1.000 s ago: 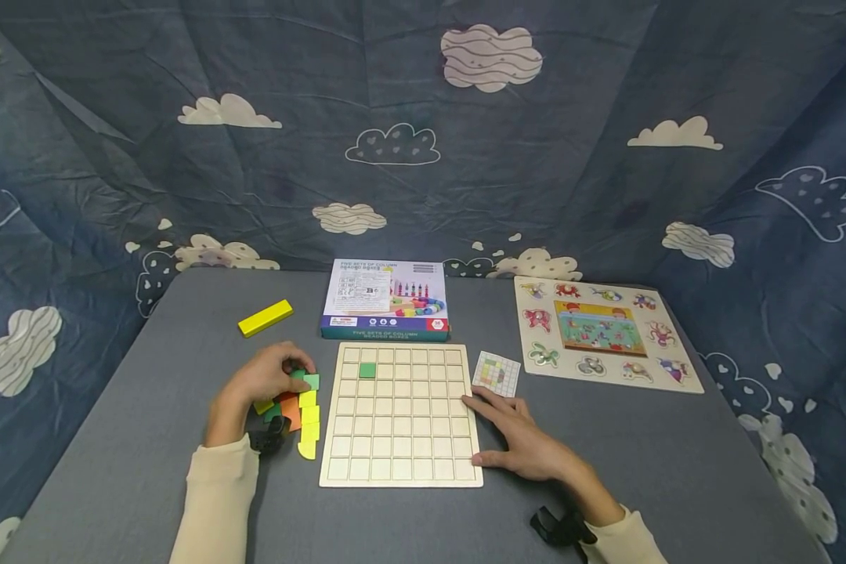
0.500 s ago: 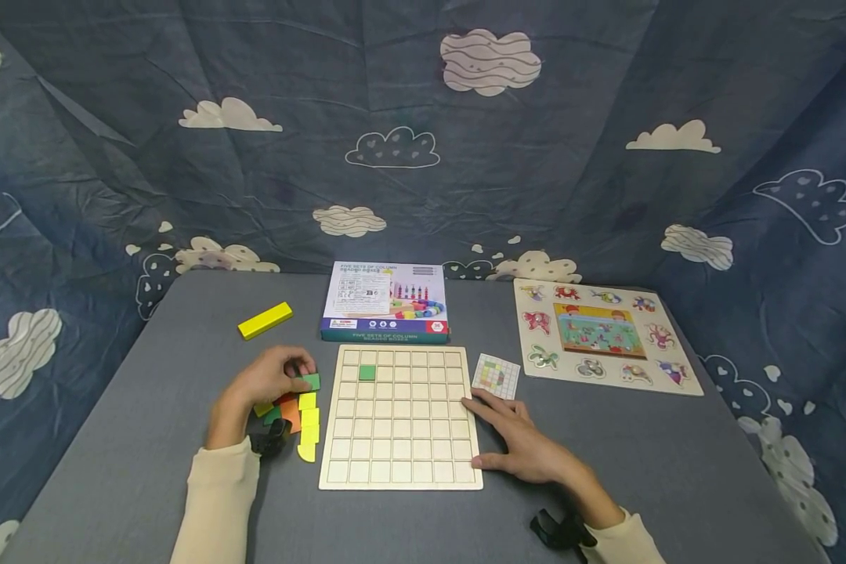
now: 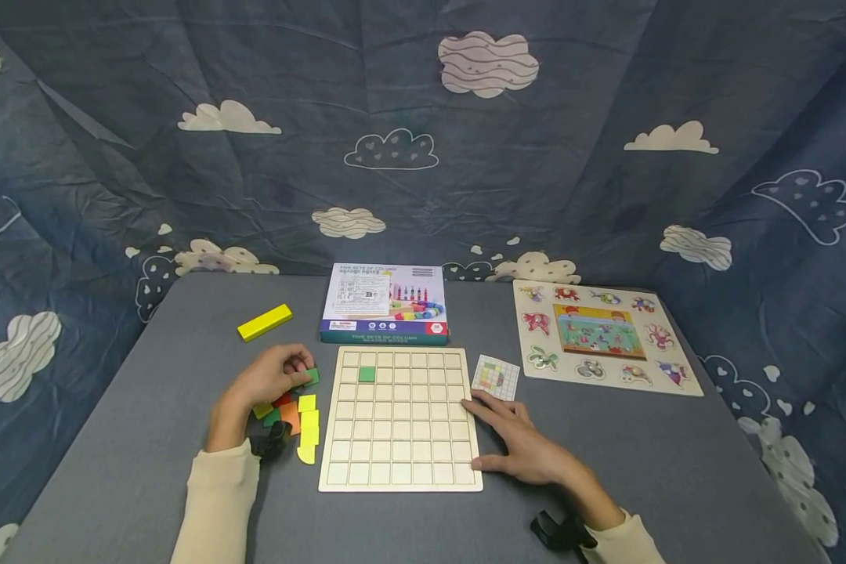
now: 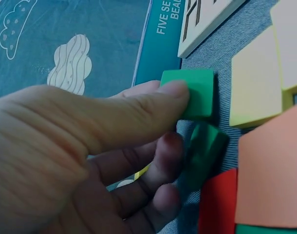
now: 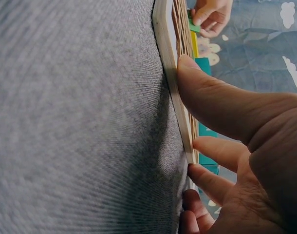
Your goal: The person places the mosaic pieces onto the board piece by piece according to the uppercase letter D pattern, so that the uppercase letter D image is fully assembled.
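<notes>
The left hand (image 3: 276, 374) pinches a green block (image 4: 201, 90) by its left side, probably for control, beyond yellow blocks (image 3: 309, 433) just left of the grid board (image 3: 391, 430), whose right edge the spread right hand (image 3: 518, 442) touches, seemingly to steady it.

The box (image 3: 384, 305) bears "FIVE SETS OF COLUMN BEADED BOXES" on its top and front side.
</notes>
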`<state>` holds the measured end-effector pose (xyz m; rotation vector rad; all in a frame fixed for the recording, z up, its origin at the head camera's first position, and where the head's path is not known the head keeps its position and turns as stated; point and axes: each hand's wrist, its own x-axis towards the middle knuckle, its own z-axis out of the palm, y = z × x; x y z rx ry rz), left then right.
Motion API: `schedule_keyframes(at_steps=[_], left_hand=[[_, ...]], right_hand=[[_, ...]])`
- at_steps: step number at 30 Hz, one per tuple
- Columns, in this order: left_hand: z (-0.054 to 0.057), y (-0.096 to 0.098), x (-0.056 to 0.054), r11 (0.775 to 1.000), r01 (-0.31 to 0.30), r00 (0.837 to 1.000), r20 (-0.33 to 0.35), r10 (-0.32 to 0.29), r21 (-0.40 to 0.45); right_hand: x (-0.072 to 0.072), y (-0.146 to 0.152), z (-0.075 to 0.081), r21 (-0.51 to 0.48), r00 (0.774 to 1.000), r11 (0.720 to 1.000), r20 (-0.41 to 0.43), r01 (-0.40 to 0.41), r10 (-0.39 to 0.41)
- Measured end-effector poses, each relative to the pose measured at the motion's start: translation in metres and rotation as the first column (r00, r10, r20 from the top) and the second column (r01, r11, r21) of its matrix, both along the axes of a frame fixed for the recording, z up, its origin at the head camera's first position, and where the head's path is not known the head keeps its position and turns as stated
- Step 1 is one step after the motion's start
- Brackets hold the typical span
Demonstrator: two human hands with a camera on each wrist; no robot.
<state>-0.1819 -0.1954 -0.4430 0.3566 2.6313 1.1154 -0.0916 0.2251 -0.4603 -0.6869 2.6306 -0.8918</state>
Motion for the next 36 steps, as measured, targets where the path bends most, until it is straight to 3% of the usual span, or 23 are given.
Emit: schedule_keyframes(at_steps=[15,36], left_hand=[[0.001,0.012,-0.001,1.000,-0.020,0.997,-0.078,0.020,0.001],[0.012,0.058,0.002,0.997,0.074,0.983,-0.165,-0.078,-0.029]], right_hand=[[-0.001,0.002,0.003,0.011,1.000,1.000,0.013,0.013,-0.013],[0.002,0.002,0.002,-0.024,1.000,1.000,-0.029,-0.008,0.008]])
